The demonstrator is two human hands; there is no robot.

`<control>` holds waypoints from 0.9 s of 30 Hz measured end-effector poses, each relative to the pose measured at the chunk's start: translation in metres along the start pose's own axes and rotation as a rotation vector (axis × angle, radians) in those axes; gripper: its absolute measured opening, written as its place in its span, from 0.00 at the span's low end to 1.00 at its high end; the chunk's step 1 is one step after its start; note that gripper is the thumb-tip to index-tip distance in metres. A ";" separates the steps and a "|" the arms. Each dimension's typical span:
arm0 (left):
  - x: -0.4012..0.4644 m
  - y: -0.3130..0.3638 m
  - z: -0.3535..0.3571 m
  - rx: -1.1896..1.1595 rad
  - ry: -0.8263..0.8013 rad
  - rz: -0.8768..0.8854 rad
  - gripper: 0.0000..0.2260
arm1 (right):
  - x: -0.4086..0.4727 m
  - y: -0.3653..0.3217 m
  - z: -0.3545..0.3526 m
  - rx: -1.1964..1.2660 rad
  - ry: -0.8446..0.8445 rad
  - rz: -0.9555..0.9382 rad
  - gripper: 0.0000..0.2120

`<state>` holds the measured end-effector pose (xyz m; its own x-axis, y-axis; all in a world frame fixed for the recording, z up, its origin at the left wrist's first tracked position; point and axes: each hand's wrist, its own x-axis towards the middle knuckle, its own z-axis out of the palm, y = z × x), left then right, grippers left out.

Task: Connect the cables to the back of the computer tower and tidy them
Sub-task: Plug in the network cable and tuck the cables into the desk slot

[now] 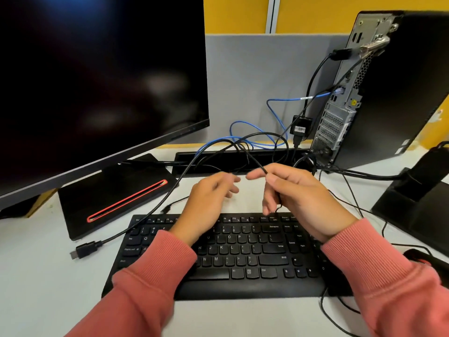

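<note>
Head view. Computer tower [398,88] stands upright at far right of the tabletop [36,276], long axis vertical, its rear panel w/ ports turned left toward the monitor [97,76]. Plugged into that panel: a black connector [341,54] near the top, a blue network cable [286,100] at mid-height, and more black leads low down; which ports they sit in cannot be told.

The blue cable loops down and lies coiled behind the keyboard [243,251], tangled w/ several black cables. One thin black cable [255,161] runs from this tangle toward the viewer and into the right hand [296,198], which pinches it betw. thumb and forefinger, the other fingers curled around the slack hanging below. Left hand [209,200] hovers just beside it, fingers loosely spread and blurred, holding nothing, not touching the cable. Both hands are above the keyboard's top edge, well apart from the tower, which lies up and to their right.

A thicker black cable runs diag. from the tangle down-left, ending in a loose HDMI-type plug [83,249] lying flat on the tabletop left of the keyboard, its metal end pointing left. An inline adapter box [300,127] w/ a barcode label hangs beside the tower's lower rear.
</note>
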<state>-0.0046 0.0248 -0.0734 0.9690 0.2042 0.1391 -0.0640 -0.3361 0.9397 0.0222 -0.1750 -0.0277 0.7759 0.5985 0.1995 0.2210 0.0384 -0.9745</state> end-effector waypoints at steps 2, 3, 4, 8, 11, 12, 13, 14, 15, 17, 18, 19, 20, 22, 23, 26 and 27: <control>0.004 0.011 0.010 -0.325 -0.050 -0.132 0.19 | 0.004 0.003 0.002 -0.029 0.027 0.000 0.15; 0.006 0.011 0.012 -0.462 -0.075 -0.182 0.22 | 0.004 0.005 0.002 -0.040 0.015 -0.003 0.15; 0.007 0.010 0.014 -0.576 -0.100 -0.214 0.23 | 0.002 0.007 0.003 -0.052 -0.016 -0.006 0.16; 0.008 0.004 0.004 -0.829 -0.225 -0.234 0.26 | -0.014 0.017 0.011 -0.289 -0.243 -0.025 0.20; 0.001 0.009 0.006 -0.856 -0.275 -0.226 0.22 | -0.022 0.021 0.015 -0.592 -0.468 0.047 0.22; -0.001 0.009 0.007 -0.865 -0.255 -0.211 0.19 | -0.023 0.019 0.014 -0.629 -0.514 0.062 0.22; -0.003 0.011 0.010 -0.876 -0.234 -0.198 0.16 | -0.025 0.018 0.012 -0.645 -0.526 0.067 0.21; -0.004 0.011 0.010 -0.873 -0.216 -0.173 0.13 | -0.025 0.016 0.011 -0.640 -0.513 0.074 0.19; -0.005 0.011 0.009 -0.855 -0.211 -0.132 0.11 | -0.023 0.014 0.008 -0.616 -0.469 0.092 0.17; -0.007 0.012 0.007 -0.822 -0.236 -0.029 0.07 | -0.016 0.011 0.001 -0.448 -0.285 0.170 0.14; -0.009 0.012 0.006 -0.810 -0.259 0.021 0.08 | -0.011 0.008 -0.003 -0.304 -0.157 0.233 0.14; -0.011 0.012 0.006 -0.788 -0.289 0.064 0.09 | -0.004 0.006 -0.006 -0.143 -0.022 0.305 0.14; -0.014 0.014 0.007 -0.743 -0.331 0.110 0.10 | 0.002 0.004 -0.009 0.004 0.097 0.375 0.16; -0.019 0.019 0.009 -0.559 -0.465 0.198 0.10 | 0.014 0.001 -0.010 0.212 0.210 0.486 0.24; -0.022 0.021 0.011 -0.435 -0.553 0.226 0.12 | 0.020 0.000 -0.008 0.294 0.210 0.514 0.25; -0.030 0.026 0.019 -0.171 -0.778 0.264 0.07 | 0.033 -0.009 -0.004 0.420 0.213 0.453 0.16; -0.031 0.026 0.021 -0.141 -0.804 0.277 0.08 | 0.034 -0.014 -0.004 0.406 0.223 0.388 0.13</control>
<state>-0.0311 -0.0090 -0.0601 0.7853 -0.5992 0.1555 -0.3004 -0.1492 0.9421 0.0481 -0.1587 -0.0070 0.8698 0.4491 -0.2045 -0.3121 0.1797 -0.9329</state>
